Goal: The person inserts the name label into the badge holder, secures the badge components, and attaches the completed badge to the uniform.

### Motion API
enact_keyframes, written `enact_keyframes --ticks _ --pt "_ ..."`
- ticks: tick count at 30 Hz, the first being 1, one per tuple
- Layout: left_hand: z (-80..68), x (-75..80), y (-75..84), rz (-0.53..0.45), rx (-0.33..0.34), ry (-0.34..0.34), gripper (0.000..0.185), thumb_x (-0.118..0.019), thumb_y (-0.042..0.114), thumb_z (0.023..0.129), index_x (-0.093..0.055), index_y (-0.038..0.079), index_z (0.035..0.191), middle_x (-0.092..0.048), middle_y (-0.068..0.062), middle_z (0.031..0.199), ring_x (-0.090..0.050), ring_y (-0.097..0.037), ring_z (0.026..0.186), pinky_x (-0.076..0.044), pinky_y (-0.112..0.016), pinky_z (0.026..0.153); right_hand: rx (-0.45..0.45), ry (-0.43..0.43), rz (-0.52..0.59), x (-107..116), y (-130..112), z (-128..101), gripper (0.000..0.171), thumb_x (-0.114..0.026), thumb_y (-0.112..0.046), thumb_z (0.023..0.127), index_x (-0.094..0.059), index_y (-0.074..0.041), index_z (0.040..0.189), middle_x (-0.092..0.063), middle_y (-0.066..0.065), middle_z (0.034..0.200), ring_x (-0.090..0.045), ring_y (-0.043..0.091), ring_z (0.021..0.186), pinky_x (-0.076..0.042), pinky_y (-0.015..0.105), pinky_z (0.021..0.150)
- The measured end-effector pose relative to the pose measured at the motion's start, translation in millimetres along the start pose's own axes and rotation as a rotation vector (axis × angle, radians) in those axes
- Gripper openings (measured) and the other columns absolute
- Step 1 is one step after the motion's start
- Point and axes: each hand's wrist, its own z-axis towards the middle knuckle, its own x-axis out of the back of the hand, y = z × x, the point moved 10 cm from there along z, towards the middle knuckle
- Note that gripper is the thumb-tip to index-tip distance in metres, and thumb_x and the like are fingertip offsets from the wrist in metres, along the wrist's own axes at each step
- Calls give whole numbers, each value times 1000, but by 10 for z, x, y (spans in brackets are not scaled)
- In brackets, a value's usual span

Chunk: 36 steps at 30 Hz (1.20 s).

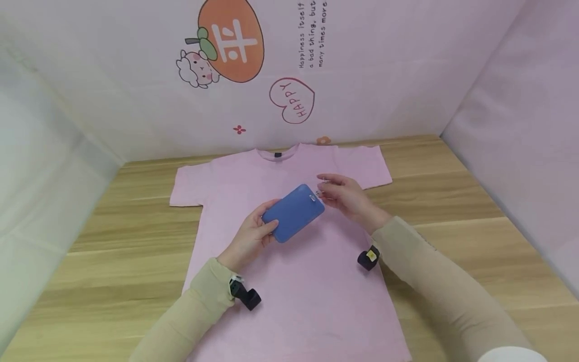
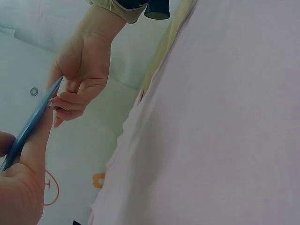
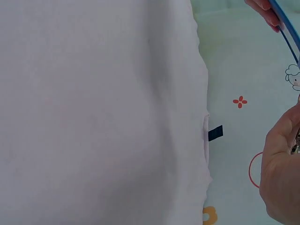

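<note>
My left hand (image 1: pixel 250 232) grips a blue card holder (image 1: pixel 293 215), flat with rounded corners, thumb on its face. The holder is tilted, its metal-rimmed slot (image 1: pixel 312 198) at the upper right. Beside that slot, my right hand (image 1: pixel 352 200) holds a small silvery chain (image 3: pixel 296 149) in its bent fingers, partly hidden by them. In the left wrist view the card holder (image 2: pixel 32 124) shows edge-on, held up from the shirt. Below both hands a pink T-shirt (image 1: pixel 289 301) lies spread out, its neck at the far side.
The shirt covers the middle of a wooden table (image 1: pixel 113 261). A printed white cloth (image 1: pixel 362 90) stands behind the table, with pale cloth walls at the left and right. A black neck label (image 1: pixel 278 155) shows in the collar. Each wrist bears a black camera.
</note>
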Motion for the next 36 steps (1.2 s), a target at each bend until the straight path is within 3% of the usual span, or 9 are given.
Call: enact_keyframes --ticks 13,19,27,31,36 --pt "-32 36 -2 -4 -14 17 54 -35 -6 96 -21 3 148 -27 -25 149 -49 -25 122 -52 -23 87 -10 -44 -4 1 -67 -1 47 -44 -4 98 -31 10 140 -57 -2 83 -63 5 70 -54 15 70" --pt "-18 62 -22 -13 -6 13 55 -39 -6 96 -22 1 147 -27 -24 149 -47 -23 124 -52 -23 88 17 -66 -49 -1 -137 -6 34 -46 -2 97 -41 9 129 -61 -2 80 -64 6 71 -55 18 71" --pt "36 231 -72 69 25 101 55 -52 -4 92 -31 1 143 -43 -26 139 -59 -9 105 -51 -21 89 65 -65 -135 -115 -326 12 21 -52 0 94 -51 2 114 -63 -5 79 -63 6 73 -55 21 76" --pt "72 289 -7 164 -6 138 54 -56 -4 90 -36 1 140 -48 -23 137 -58 -14 112 -50 -19 89 65 -75 -191 -195 -408 2 24 -52 -2 94 -51 3 117 -63 -7 80 -63 6 75 -54 22 77" --pt "115 264 158 261 -88 126 56 -57 -6 89 -36 -2 140 -48 -23 139 -49 -31 127 -46 -29 101 71 -99 -269 -251 -480 -19 27 -53 -3 94 -50 6 119 -64 -9 82 -63 5 77 -54 20 76"
